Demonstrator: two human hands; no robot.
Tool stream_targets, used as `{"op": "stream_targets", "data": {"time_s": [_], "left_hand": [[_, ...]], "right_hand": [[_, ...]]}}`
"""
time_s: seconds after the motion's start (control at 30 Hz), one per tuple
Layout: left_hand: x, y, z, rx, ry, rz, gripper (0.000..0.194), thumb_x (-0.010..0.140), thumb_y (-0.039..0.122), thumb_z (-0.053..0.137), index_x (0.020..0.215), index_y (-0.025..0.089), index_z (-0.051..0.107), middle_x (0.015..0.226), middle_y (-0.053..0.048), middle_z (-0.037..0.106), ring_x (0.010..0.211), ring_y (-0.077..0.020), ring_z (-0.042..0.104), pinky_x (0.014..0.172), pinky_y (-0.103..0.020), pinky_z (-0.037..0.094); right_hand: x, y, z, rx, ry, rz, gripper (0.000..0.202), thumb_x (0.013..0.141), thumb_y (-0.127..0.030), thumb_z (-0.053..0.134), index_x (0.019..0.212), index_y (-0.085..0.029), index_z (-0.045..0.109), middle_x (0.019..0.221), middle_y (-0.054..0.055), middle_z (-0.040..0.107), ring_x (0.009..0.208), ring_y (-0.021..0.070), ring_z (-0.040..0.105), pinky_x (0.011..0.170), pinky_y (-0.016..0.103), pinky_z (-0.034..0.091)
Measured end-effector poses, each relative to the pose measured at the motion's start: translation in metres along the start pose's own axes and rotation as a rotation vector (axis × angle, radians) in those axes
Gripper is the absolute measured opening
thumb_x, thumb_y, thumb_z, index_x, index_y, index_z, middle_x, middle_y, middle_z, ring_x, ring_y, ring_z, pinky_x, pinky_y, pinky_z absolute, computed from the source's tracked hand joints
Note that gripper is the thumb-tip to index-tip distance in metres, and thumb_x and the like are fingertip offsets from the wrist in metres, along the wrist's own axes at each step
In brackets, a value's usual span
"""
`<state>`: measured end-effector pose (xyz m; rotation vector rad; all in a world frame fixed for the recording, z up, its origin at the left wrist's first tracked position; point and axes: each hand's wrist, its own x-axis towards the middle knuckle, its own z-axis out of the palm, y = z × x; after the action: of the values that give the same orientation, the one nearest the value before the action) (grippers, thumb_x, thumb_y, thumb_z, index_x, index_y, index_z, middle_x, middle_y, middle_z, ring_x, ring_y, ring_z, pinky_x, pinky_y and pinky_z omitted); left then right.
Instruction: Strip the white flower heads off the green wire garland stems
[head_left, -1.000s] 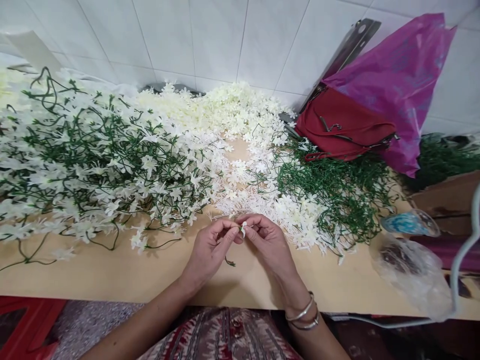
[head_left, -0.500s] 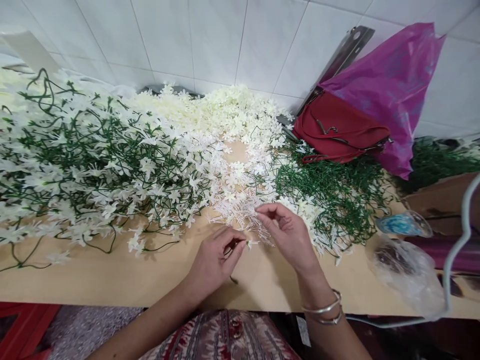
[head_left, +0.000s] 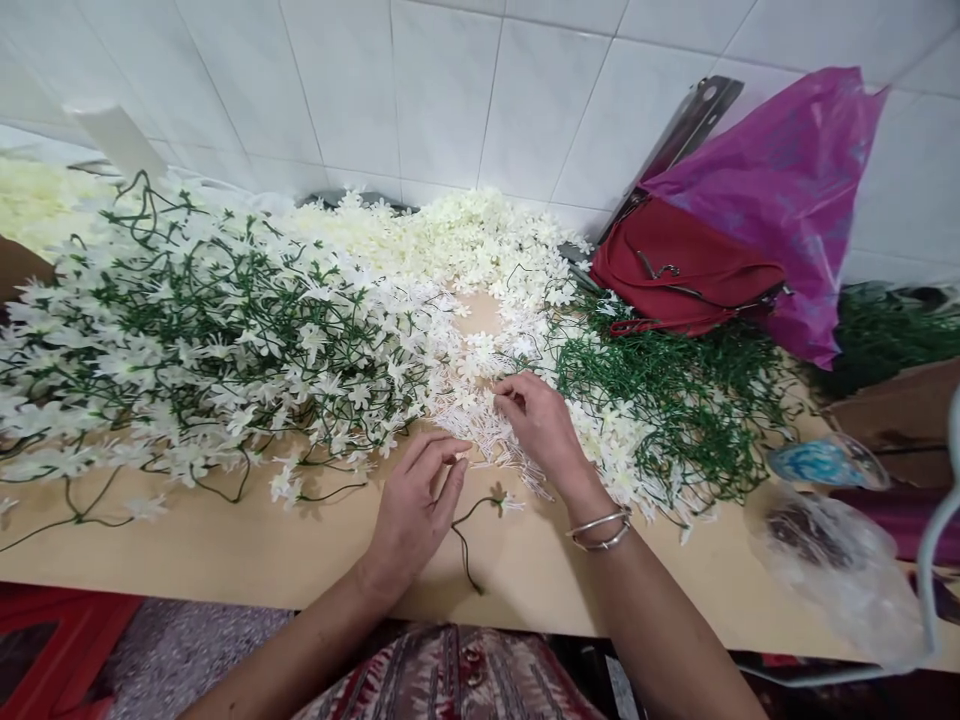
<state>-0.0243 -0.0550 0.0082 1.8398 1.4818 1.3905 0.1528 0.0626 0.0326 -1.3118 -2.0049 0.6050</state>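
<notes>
My left hand (head_left: 416, 510) hovers over the table, thumb and fingertips drawn close together. A tiny pale bit seems to show at the tips, too small to name. Just right of it, a green artificial stem (head_left: 466, 545) lies on the table with a small white flower piece (head_left: 510, 503) at one end. My right hand (head_left: 541, 425) reaches forward, its thumb and index finger pinched at the edge of a heap of thin white stamen-like sticks (head_left: 480, 425). Whatever is between those fingers is hidden.
White flowers on green stems (head_left: 247, 330) are heaped on the left, loose cream blossoms (head_left: 472, 230) at the back. Green stems (head_left: 675, 400) lie at right, below a red bag (head_left: 682, 265) and purple plastic bag (head_left: 787, 190). A clear plastic bag (head_left: 840, 570) sits at the right edge.
The green stem has left my left hand and lies on the table. My left hand has moved up and left slightly; my right hand has moved forward and left to the white sticks.
</notes>
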Motion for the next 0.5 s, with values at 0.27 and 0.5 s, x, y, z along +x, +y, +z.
{"op": "stream_targets", "data": {"time_s": [0.27, 0.5], "left_hand": [[0.027, -0.007, 0.000, -0.138, 0.061, -0.038, 0.026, 0.104, 0.022, 0.059, 0.129, 0.023, 0.067, 0.123, -0.009, 0.072, 0.101, -0.0174, 0.074, 0.092, -0.030, 0.059], [0.014, -0.020, 0.005, -0.246, 0.088, -0.161, 0.009, 0.100, 0.030, 0.068, 0.102, 0.022, 0.069, 0.096, -0.004, 0.077, 0.090, -0.0180, 0.075, 0.085, -0.030, 0.060]], "right_hand": [[-0.014, -0.009, -0.004, 0.528, -0.117, 0.088, 0.009, 0.086, -0.030, 0.070, 0.085, -0.022, 0.074, 0.074, -0.001, 0.066, 0.068, 0.0158, 0.055, 0.066, 0.030, 0.043], [-0.014, -0.014, -0.004, 0.471, -0.120, 0.035, 0.006, 0.089, -0.025, 0.073, 0.086, -0.023, 0.068, 0.084, 0.001, 0.072, 0.079, 0.0187, 0.064, 0.074, 0.033, 0.048]]}}
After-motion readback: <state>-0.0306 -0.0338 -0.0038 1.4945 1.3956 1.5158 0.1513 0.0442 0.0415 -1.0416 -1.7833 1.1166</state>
